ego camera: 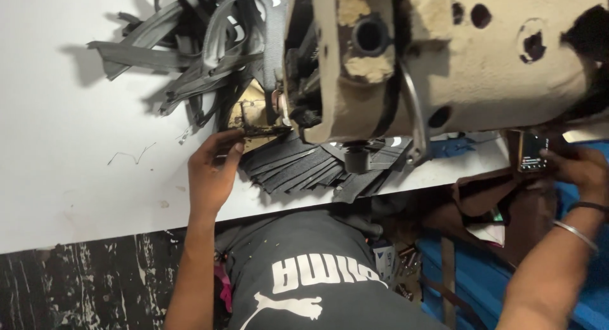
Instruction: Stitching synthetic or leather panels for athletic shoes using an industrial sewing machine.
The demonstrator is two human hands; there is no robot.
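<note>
A dark shirt (304,273) with a white printed figure fills the bottom of the view, closest of all, between the person's two forearms. Beside it, under the near edge of the worktop (70,158), a black panel with scraped white marks (89,279) runs to the left, and blue material (476,285) shows on the right with small cluttered items that are too dim to tell apart.

The left hand (212,171) reaches up over the near edge of the white worktop. Its fingers are loosely curled and its fingertips press on the edge of a small dark piece (260,132) at the foot of the sewing machine; whether it pinches the piece or only touches it cannot be told. Just beside that hand, a fanned stack of flat black strips (298,168) lies on the worktop, partly under the machine head.

The right hand (574,168), with a bangle (574,235) and a dark band on the wrist, is at the right end of the worktop. Its fingers close around a small black box with lit marks (531,152), grasping it from the right.

The worn beige sewing machine (444,57) looms over the middle and right of the worktop, its paint chipped. Farther back, toward the far edge, a tangled heap of grey webbing straps (203,44) lies left of the machine, and loose threads (130,155) lie on the bare white surface.
</note>
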